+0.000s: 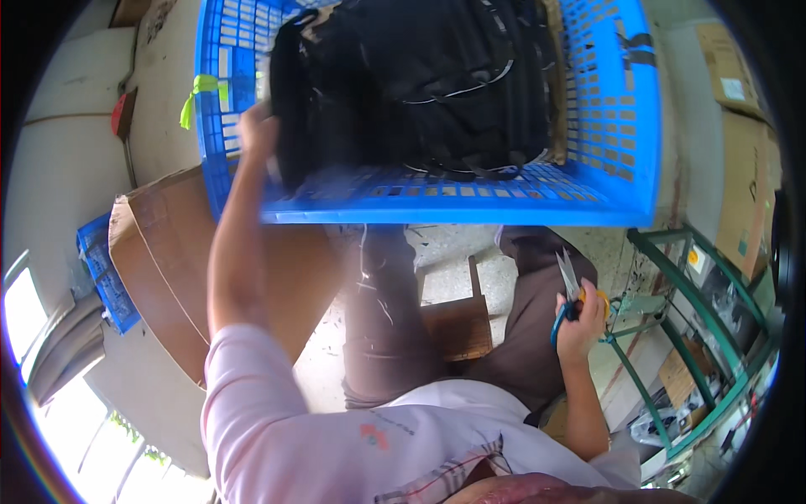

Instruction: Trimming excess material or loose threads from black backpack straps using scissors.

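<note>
A large blue plastic basket (453, 210) stands in front of me with black backpacks (470, 92) in it, marked by light piping. At the basket's left side my left hand (258, 133) is closed on the edge of a black backpack (323, 109) that is smeared by motion; its fingertips are partly hidden. Over my right thigh, my right hand (581, 326) is closed round the handles of a pair of scissors (568, 277), with blue and orange grips. The scissor blades point away from me and are slightly apart.
A cardboard box (180, 252) stands left of my legs, with a smaller blue crate (109, 273) beyond it. A green metal frame (701, 311) is to my right. Cardboard cartons (743, 168) are stacked far right. Between my legs is a brown wooden stool (457, 328).
</note>
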`<state>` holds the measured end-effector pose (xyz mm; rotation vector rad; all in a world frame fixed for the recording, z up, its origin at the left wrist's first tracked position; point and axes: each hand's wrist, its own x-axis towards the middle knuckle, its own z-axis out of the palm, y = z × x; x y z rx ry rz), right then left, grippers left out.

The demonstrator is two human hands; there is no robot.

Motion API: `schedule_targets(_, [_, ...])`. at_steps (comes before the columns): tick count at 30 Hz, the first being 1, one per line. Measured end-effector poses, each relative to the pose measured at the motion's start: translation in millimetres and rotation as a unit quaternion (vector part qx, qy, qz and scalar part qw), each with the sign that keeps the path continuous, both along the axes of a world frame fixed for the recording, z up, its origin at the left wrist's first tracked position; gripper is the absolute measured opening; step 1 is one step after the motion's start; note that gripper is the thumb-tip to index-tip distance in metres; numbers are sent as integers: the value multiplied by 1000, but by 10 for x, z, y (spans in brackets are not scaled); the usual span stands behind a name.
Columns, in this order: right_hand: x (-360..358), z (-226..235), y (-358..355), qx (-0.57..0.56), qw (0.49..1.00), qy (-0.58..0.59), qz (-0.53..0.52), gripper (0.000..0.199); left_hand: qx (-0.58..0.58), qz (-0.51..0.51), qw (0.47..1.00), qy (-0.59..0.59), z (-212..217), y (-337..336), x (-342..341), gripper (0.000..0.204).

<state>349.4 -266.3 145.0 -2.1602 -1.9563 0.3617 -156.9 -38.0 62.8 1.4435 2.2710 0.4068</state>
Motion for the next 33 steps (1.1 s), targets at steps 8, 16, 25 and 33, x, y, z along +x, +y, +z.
schedule_targets(8, [23, -133, -109, 76, 996, 47, 12, 48, 208, -53, 929, -300, 2729, -1322, -22, 22])
schedule_targets(16, [-187, 577, 172, 55, 822, 567, -19, 44, 329, -1, 833, -444, 3071, -2536, 311, 37])
schedule_targets(25, [-587, 1167, 477, 36, 709, 692, 132, 50, 223, -23, 708, -670, 1827, -3156, 1307, 53])
schedule_targets(33, [-721, 1552, 175, 50, 778, 622, 75, 55, 205, -74, 751, -624, 2371, -3098, 1071, 50])
